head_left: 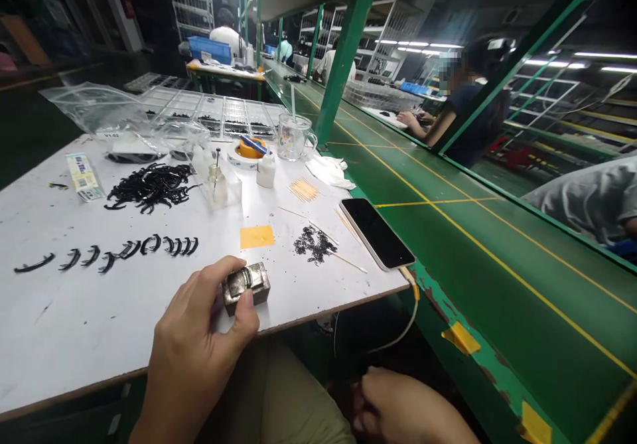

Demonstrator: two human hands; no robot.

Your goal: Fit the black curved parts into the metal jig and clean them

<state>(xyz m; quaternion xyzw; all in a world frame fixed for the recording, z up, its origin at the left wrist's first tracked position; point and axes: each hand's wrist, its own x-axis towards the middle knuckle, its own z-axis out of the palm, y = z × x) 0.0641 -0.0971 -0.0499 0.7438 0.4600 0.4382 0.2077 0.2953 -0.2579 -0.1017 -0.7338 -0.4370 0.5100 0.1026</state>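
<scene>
White worktable [60,311] beside a green conveyor [497,245], curved black parts [149,186] heaped and lined up on it. Near its front edge, the left hand [199,344] grips a small metal block [245,286], thumb over the near face, fingers curled behind. It looks heavy, rigid, slick; best taken by its flat sides. The right hand [398,407] sits low over the lap, fingers loosely curled, apparently empty.

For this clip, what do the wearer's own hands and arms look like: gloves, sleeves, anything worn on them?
Both hands are bare, with no gloves. The left hand shows a bare wrist and forearm running to the frame's bottom edge, with no sleeve, watch or band visible. The right hand is low, dim and partly cut off, and no ring or sleeve can be made out there.
</scene>
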